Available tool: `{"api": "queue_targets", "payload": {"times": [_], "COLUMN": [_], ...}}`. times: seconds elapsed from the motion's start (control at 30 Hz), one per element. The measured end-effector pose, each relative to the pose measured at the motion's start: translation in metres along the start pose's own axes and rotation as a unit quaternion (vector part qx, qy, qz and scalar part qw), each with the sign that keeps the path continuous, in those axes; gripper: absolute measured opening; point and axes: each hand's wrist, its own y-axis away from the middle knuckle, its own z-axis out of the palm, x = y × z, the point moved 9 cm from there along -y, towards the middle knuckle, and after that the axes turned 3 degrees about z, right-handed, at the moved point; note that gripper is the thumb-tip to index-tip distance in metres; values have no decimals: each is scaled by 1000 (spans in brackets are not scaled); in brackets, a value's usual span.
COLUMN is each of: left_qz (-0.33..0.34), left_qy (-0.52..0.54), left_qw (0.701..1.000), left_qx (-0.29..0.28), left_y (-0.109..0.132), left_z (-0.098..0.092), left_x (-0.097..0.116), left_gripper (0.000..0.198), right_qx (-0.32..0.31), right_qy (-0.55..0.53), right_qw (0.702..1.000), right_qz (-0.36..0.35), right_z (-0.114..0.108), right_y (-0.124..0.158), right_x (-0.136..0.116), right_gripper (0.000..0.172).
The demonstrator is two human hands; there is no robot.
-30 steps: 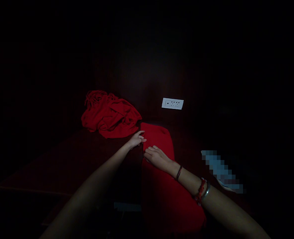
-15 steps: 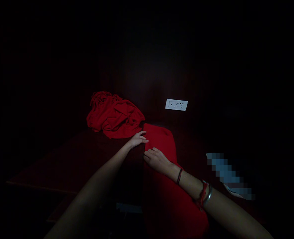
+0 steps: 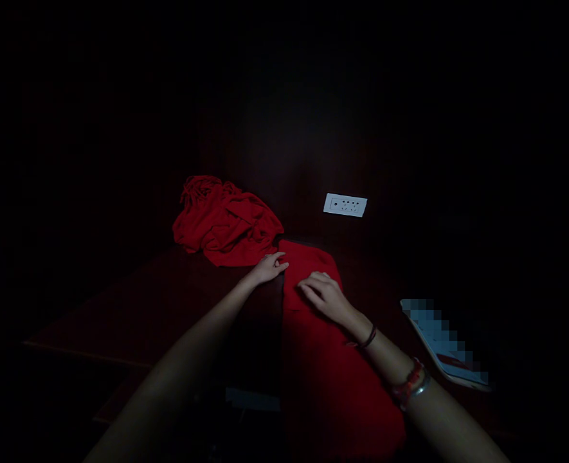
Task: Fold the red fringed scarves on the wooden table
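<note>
A long red cloth (image 3: 335, 386), seemingly a scarf, lies smooth across the dark tabletop and runs down toward me past the table's front edge. At its far left edge rests my left hand (image 3: 267, 268), thumb and forefinger apart, touching the fabric. My right hand (image 3: 326, 297) is over the middle of the cloth, its fingers loosely bent and spread, with nothing gripped. Behind my left hand a crumpled red heap (image 3: 233, 225) with a fringe of tassels sits on the table. Whether heap and strip are one piece I cannot tell.
A white socket plate (image 3: 345, 205) is on the dark back wall. To the right lies a flat device with a lit, blurred screen (image 3: 443, 341), like a phone or tablet. The table's front edge (image 3: 86, 355) shows at left. Much of the surroundings is too dark to see.
My right hand has moved from the cloth's left edge rightward and slightly away from me, its fingers loosening. My left hand stays at the edge. The view has shifted slightly.
</note>
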Motion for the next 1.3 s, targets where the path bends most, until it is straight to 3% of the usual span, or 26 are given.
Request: {"api": "queue_targets", "payload": {"times": [0.1, 0.17, 0.27, 0.37, 0.53, 0.7, 0.8, 0.93, 1.13, 1.3], "left_qz": [117, 152, 97, 31, 26, 140, 157, 87, 107, 98], "left_qy": [-124, -157, -177, -183, -197, -215, -215, -209, -214, -237], "left_qw": [985, 975, 960, 949, 950, 953, 941, 929, 924, 914], "left_qx": [36, -36, -193, -256, -239, -160, -209, -293, -298, -313], "left_y": [7, 14, 25, 31, 29, 31, 38, 43, 45, 47], "left_z": [-1, 16, 46, 54, 43, 38, 57, 76, 70, 72], "left_x": [32, 43, 29, 8, 2, 46, 55, 35, 34, 26], "left_gripper": [44, 47, 62, 77, 78, 59, 59, 73, 84, 95], "right_qx": [36, -24, -170, -234, -244, -225, -275, -333, -295, -326], "right_qy": [8, 26, 16, -2, -17, -19, -14, -23, -45, -46], "right_qw": [993, 986, 960, 943, 937, 943, 927, 900, 913, 888], "right_qz": [110, 161, 220, 238, 250, 244, 255, 279, 278, 320], "right_z": [-10, 6, 43, 58, 48, 36, 45, 55, 42, 42], "right_y": [1, 5, 19, 28, 32, 36, 42, 50, 50, 64], "right_x": [41, 63, 84, 86, 83, 87, 93, 98, 105, 119], "right_gripper": [38, 54, 75, 79, 83, 86, 89, 92, 96, 100]}}
